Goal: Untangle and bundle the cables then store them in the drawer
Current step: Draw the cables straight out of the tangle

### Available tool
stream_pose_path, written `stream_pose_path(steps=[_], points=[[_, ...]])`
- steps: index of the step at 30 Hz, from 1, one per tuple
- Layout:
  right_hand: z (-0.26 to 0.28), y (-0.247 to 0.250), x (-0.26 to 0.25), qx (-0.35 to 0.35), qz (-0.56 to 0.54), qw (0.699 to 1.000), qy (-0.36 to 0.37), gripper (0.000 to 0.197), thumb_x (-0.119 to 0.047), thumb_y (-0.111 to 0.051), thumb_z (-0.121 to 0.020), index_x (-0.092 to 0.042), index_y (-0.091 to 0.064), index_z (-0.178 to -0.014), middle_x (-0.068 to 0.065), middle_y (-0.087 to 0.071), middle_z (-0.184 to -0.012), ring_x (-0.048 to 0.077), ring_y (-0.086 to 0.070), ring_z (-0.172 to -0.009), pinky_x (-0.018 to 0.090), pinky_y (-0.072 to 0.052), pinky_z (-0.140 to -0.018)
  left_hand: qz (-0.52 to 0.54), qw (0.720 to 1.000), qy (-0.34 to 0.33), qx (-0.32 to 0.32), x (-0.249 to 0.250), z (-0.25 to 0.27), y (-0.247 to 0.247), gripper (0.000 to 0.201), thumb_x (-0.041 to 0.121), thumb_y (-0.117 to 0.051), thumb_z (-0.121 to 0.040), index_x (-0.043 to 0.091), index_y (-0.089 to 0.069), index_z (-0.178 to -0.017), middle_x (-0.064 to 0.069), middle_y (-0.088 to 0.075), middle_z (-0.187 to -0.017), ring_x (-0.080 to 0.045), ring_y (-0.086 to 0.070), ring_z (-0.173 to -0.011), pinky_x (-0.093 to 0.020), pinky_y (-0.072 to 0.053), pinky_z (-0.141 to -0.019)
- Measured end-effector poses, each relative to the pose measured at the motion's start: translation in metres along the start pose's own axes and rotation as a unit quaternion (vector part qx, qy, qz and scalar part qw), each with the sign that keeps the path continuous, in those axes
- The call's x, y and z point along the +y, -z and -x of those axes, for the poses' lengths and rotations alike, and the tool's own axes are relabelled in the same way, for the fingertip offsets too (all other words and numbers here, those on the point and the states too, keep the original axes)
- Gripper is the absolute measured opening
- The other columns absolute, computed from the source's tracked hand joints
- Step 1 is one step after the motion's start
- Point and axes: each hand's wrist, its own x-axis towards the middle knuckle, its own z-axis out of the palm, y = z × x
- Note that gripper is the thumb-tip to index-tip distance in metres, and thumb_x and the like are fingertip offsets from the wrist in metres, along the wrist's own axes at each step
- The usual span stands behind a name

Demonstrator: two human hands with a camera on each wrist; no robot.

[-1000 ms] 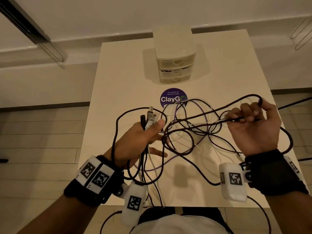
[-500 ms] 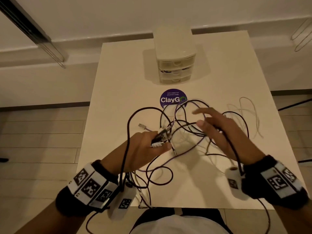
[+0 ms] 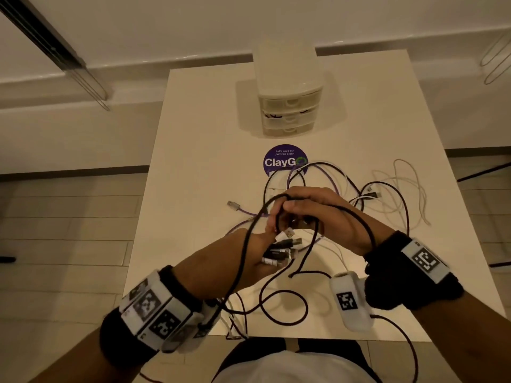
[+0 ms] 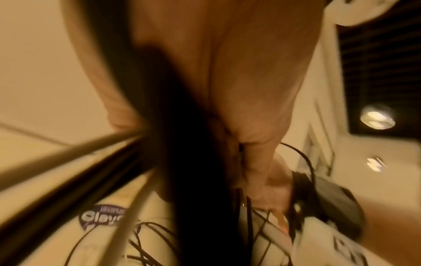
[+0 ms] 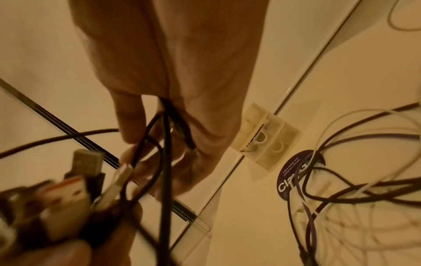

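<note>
Plenty to go wrong here, tbh. Gripping a fistful of plug ends [image 3: 282, 248] in the left hand [image 3: 246, 261], fingers curled round them, just above the table [image 3: 193, 161]. Pinching a loop of the black cable [image 3: 250, 233] with the right hand [image 3: 315, 214], fingers curled on it, right above the plugs. Can't judge how firm the left grip is from the wrist view, way too blurry.

Looks like mid-untangle, nowhere near bundling. Not even close to the drawer unit [image 3: 287, 106], shut and well apart at the far side.

Biggest worry: yanking that loop while it's draped over the right wrist and across the left forearm, probably cinching a knot or snagging on the wrist gear. Could also drag the purple cable [image 3: 330, 179] and white cable [image 3: 414, 194] across the table, or fumble the plugs and lose the sorted ends.
</note>
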Motion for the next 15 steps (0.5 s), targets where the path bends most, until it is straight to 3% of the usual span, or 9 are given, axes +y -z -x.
stream_pose_path(steps=[2, 3, 4, 5, 7, 11, 15], points=[[0.004, 0.001, 0.002, 0.04, -0.03, 0.999, 0.02, 0.024, -0.015, -0.043, -0.098, -0.002, -0.064, -0.097, 0.015, -0.067, -0.095, 0.027, -0.063, -0.087, 0.036, -0.05, -0.08, 0.12, 0.989, 0.072, -0.05, -0.003, -0.001, 0.01, 0.016, 0.027, -0.064, -0.097, 0.037, -0.065, -0.11, 0.013, -0.066, -0.088, 0.001, -0.058, -0.083, -0.009, -0.043, -0.07], [0.006, 0.001, 0.003, 0.063, -0.038, 0.997, 0.024, 0.024, -0.016, -0.044, -0.098, -0.002, -0.063, -0.098, 0.016, -0.066, -0.097, 0.026, -0.063, -0.087, 0.036, -0.051, -0.079, 0.158, 0.981, 0.096, -0.064, -0.007, -0.001, 0.013, 0.023, 0.03, -0.063, -0.098, 0.053, -0.061, -0.098, 0.015, -0.065, -0.083, -0.001, -0.058, -0.076, -0.01, -0.044, -0.069], [0.007, 0.002, 0.005, 0.082, -0.046, 0.995, 0.028, 0.023, -0.017, -0.046, -0.099, -0.003, -0.064, -0.1, 0.016, -0.065, -0.102, 0.028, -0.065, -0.09, 0.038, -0.053, -0.079, 0.175, 0.975, 0.118, -0.063, -0.008, -0.001, 0.015, 0.026, 0.034, -0.062, -0.097, 0.057, -0.058, -0.085, 0.018, -0.06, -0.071, -0.003, -0.055, -0.064, -0.012, -0.042, -0.063], [0.009, 0.002, 0.007, 0.099, -0.057, 0.993, 0.032, 0.021, -0.017, -0.048, -0.099, -0.005, -0.065, -0.102, 0.014, -0.065, -0.106, 0.03, -0.066, -0.094, 0.04, -0.054, -0.08, 0.19, 0.969, 0.144, -0.061, -0.01, -0.002, 0.017, 0.023, 0.036, -0.061, -0.097, 0.05, -0.058, -0.079, 0.017, -0.054, -0.059, -0.003, -0.048, -0.054, -0.014, -0.039, -0.056], [0.014, 0.003, 0.011, 0.123, -0.106, 0.985, 0.051, 0.018, -0.017, -0.051, -0.093, -0.011, -0.067, -0.1, 0.009, -0.066, -0.107, 0.032, -0.067, -0.103, 0.045, -0.056, -0.084, 0.253, 0.951, 0.172, -0.046, -0.009, 0.0, 0.019, 0.023, 0.035, -0.059, -0.099, 0.032, -0.053, -0.076, 0.011, -0.042, -0.052, -0.007, -0.037, -0.048, -0.02, -0.035, -0.05], [0.026, 0.009, 0.021, 0.108, -0.185, 0.971, 0.109, 0.026, -0.001, -0.046, -0.092, -0.015, -0.066, -0.082, 0.01, -0.064, -0.105, 0.038, -0.06, -0.115, 0.048, -0.054, -0.09, 0.445, 0.872, 0.205, 0.004, -0.011, 0.001, 0.02, 0.033, 0.031, -0.055, -0.1, 0.021, -0.042, -0.072, 0.002, -0.027, -0.062, -0.011, -0.022, -0.05, -0.021, -0.025, -0.046], [0.039, 0.018, 0.039, 0.101, -0.184, 0.969, 0.128, 0.033, -0.002, -0.044, -0.096, -0.015, -0.067, -0.076, 0.009, -0.062, -0.117, 0.033, -0.066, -0.102, 0.04, -0.054, -0.085, 0.522, 0.826, 0.21, 0.035, -0.016, 0.001, 0.022, 0.038, 0.031, -0.052, -0.101, 0.018, -0.036, -0.069, 0.001, -0.027, -0.059, -0.008, -0.023, -0.044, -0.02, -0.024, -0.043]])
